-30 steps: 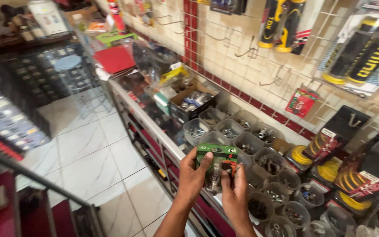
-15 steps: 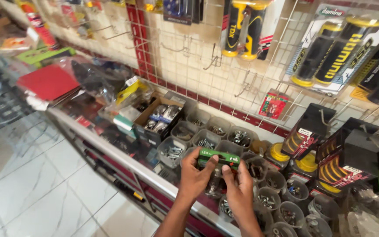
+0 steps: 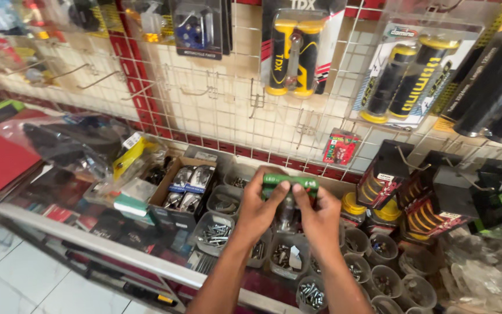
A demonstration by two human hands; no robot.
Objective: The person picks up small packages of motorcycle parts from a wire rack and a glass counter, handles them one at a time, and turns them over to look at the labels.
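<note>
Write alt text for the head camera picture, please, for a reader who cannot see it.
Two bare hands, left hand and right hand, hold a small green-topped packet over a shop counter crowded with small tubs of screws. Behind, a wire wall rack carries packaged yellow-and-black handlebar grips.

A single head-worn view looks forward and down from close above the hands (image 3: 289, 212), which rise from the bottom edge. It faces a wire grid wall (image 3: 222, 110) beyond the surface (image 3: 106, 244), with tiled floor (image 3: 24, 285) at lower left.
</note>
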